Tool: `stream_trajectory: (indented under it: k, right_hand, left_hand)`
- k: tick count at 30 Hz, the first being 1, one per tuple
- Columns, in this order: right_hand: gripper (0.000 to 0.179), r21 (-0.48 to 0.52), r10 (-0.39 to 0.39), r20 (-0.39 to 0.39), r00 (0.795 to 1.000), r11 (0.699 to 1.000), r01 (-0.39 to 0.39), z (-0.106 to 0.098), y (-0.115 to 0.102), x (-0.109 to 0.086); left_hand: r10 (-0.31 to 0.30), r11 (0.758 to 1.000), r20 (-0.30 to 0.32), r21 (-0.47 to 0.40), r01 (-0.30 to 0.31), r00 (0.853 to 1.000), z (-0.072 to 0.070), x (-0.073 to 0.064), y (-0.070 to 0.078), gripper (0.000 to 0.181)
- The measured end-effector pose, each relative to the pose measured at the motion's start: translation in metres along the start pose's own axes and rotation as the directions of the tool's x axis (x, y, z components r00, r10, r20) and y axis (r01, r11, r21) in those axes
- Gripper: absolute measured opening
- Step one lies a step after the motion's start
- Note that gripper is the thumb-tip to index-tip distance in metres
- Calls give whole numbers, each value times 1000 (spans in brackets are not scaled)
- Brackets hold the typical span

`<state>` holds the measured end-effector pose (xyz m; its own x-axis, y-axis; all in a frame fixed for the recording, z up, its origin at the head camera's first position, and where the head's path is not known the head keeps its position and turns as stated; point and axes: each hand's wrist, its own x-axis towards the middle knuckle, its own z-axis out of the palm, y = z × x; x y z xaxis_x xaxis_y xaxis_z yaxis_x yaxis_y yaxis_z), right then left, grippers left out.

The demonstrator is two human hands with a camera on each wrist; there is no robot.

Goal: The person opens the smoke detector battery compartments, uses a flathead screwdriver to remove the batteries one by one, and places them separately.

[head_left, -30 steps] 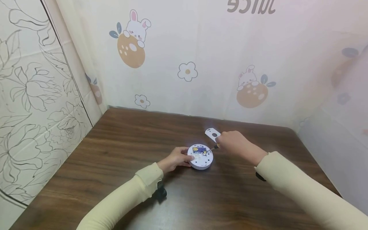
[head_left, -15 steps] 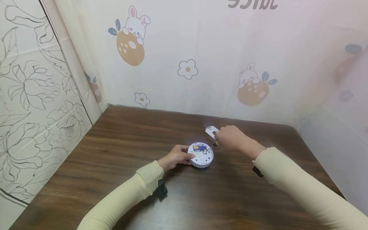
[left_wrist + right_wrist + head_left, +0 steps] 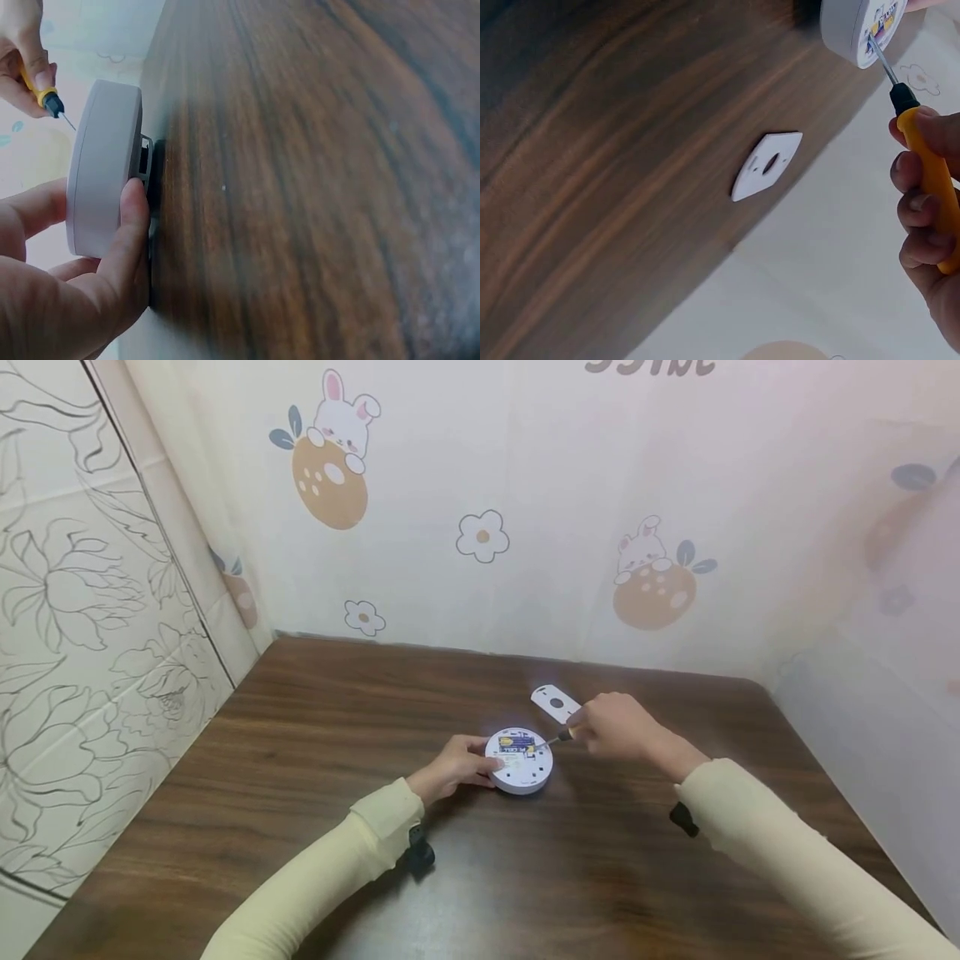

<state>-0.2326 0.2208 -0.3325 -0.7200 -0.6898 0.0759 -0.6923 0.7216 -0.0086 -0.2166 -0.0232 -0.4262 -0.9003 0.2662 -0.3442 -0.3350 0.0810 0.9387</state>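
Note:
A round white device (image 3: pixel 522 770), shaped like a smoke alarm, shows an exposed battery (image 3: pixel 517 743) with a blue and yellow label in its face. My left hand (image 3: pixel 456 767) grips its left side, one digit over the face and others underneath. In the left wrist view its grey-white side wall (image 3: pixel 105 172) stands close over the table. My right hand (image 3: pixel 618 727) holds a screwdriver (image 3: pixel 934 176) by its yellow handle. The thin metal shaft (image 3: pixel 883 58) reaches the device's face, with the tip at the right end of the battery.
Behind the device, near the right hand, a flat white cover (image 3: pixel 553 702) with a dark round spot lies on the brown wood table (image 3: pixel 360 710). A patterned curtain (image 3: pixel 420 460) hangs along the table's back edge.
The head view shifts slightly. My right hand moves a little to the right of the device, exposing more of the cover, while the screwdriver tip stays at the battery's end. The left grip is unchanged.

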Motion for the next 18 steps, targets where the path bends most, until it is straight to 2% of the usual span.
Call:
stream_trajectory:
  k: [3, 8, 11, 18]
  right_hand:
    - [20, 32, 11, -18, 1000, 999, -10, 5, 4, -5]
    - [16, 120, 59, -29, 998, 991, -55, 14, 9, -12]
    - [15, 155, 88, -35, 995, 985, -82, 18, 11, -15]
    - [20, 170, 64, -109, 992, 984, -45, 29, 17, -22]
  left_hand:
    - [9, 1000, 1, 0, -9, 1000, 1, -1, -1, 51]
    - [34, 999, 26, -21, -33, 999, 1, -1, -1, 51]
    - [29, 999, 29, -27, -28, 999, 1, 0, -2, 51]
    - [23, 999, 25, -30, -22, 999, 0, 1, -1, 52]
